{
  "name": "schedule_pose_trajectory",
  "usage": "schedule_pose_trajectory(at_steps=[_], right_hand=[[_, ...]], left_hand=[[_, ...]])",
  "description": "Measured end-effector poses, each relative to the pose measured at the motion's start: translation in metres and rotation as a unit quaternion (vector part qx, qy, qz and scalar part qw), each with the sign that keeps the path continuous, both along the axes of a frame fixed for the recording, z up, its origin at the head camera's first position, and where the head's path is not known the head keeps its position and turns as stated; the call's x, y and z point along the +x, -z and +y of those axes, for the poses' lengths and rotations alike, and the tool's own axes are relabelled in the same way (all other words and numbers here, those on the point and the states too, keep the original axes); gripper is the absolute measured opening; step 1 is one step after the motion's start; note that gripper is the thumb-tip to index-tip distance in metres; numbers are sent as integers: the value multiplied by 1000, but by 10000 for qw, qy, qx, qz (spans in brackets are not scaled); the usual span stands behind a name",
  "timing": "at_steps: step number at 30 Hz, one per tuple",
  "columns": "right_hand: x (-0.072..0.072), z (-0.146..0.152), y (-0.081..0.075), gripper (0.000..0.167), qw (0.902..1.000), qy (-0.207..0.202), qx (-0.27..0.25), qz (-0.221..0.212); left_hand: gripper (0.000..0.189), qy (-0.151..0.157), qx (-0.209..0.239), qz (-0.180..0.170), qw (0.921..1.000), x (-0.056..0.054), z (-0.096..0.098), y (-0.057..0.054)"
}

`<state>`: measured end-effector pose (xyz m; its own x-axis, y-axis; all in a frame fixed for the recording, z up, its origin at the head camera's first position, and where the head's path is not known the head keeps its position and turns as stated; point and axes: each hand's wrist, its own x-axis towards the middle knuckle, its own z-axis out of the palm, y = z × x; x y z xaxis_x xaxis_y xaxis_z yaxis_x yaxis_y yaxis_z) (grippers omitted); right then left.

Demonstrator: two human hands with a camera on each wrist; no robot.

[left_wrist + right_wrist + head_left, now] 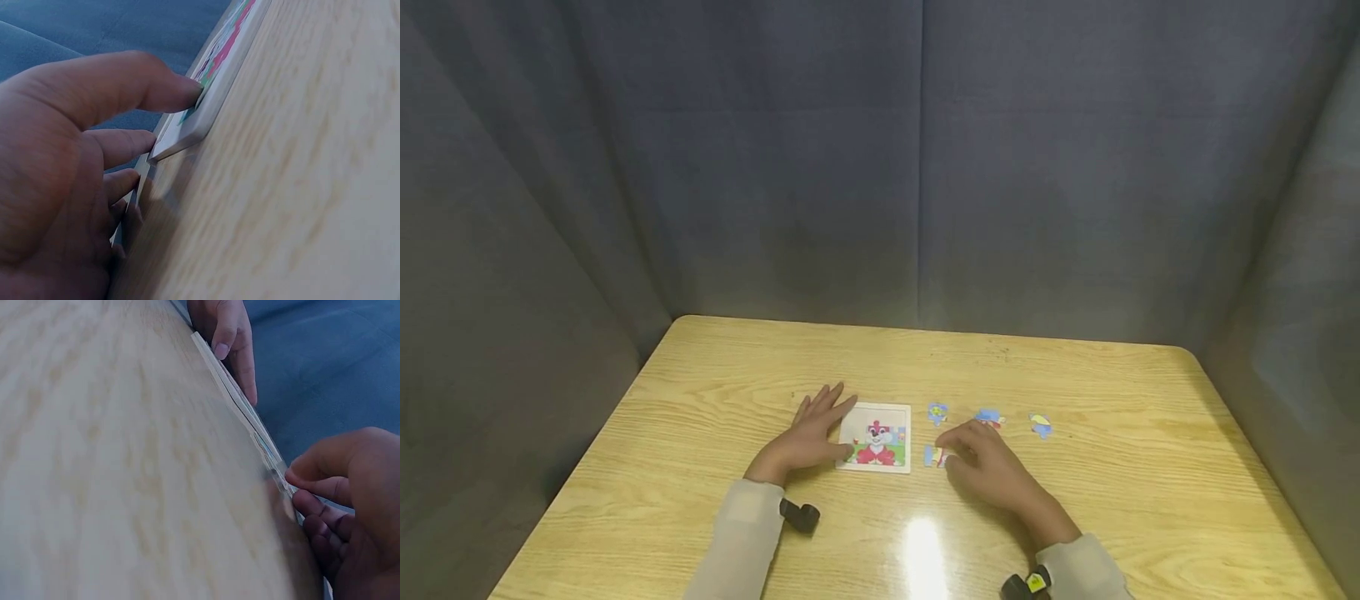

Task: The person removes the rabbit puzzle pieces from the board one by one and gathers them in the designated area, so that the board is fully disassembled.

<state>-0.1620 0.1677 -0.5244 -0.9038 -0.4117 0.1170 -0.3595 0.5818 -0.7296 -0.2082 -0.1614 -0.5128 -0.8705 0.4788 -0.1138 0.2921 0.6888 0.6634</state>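
Note:
A white-framed jigsaw puzzle tray (874, 470) lies flat on the table, with joined pieces showing a red-and-white cartoon animal in its lower part and a bare strip along its top. My left hand (811, 437) lies along the tray's left side; the thumb (178, 92) presses on the lower left corner while the other fingers extend past the left edge. Just right of the tray, my right hand (988, 468) pinches a blue, yellow and red puzzle piece (929, 456) between thumb and index finger, low over the tabletop. The fingertips cover part of that piece.
Three other loose pieces lie in a row farther back: a blue one with a yellow-green shape (937, 412), a blue-and-red one (989, 416) partly behind the right hand, and a yellow-and-blue one (1041, 425). Dark curtains (790, 183) surround the wooden table (737, 358).

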Motion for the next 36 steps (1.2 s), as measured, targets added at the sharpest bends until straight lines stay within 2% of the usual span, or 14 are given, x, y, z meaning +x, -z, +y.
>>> schedule_pose_trajectory(at_steps=[8, 16, 20, 26, 36], right_hand=[[-6, -3, -4, 25, 9986, -73, -362, 371], [-14, -33, -12, 35, 9986, -16, -496, 209], [-17, -54, -17, 39, 9989, -140, -410, 175], [-20, -83, -18, 40, 9979, -458, -251, 383], [-18, -102, -6, 38, 9976, -255, 314, 554]], left_hand=[[84, 35, 9, -53, 10000, -2, 0, 1], [85, 3, -8, -22, 10000, -4, 3, 4], [84, 12, 4, 16, 10000, -2, 4, 3], [84, 29, 59, 25, 10000, -2, 4, 0], [83, -8, -64, 94, 9999, 1, 1, -3]])
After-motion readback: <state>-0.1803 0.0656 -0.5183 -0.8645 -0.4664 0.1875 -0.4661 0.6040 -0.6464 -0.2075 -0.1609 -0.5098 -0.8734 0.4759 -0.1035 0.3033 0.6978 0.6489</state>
